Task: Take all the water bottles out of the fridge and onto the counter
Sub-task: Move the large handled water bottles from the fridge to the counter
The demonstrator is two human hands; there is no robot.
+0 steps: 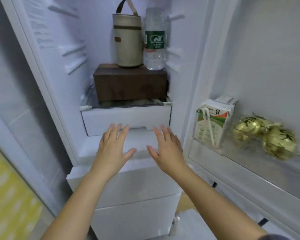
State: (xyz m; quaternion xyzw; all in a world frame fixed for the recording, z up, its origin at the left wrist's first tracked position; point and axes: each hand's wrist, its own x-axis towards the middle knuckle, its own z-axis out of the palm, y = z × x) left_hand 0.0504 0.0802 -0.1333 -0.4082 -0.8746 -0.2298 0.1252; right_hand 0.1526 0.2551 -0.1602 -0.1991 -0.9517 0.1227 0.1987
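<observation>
A clear water bottle (154, 38) with a green label stands upright inside the open fridge, on the right end of a dark brown box (130, 84). Beside it on the left stands a beige cylindrical bag (128, 40) with a handle. My left hand (113, 146) and my right hand (166, 146) are held out side by side in front of the white drawer (125, 118), well below the bottle. Both have straight spread fingers and hold nothing.
The fridge door is swung open on the right; its shelf (206, 144) holds a drink carton (211, 123) and gold-wrapped round items (265, 135). A glass shelf (126, 103) carries the brown box. White lower drawers (133, 205) sit below my hands. A yellow patterned surface (9, 201) is at lower left.
</observation>
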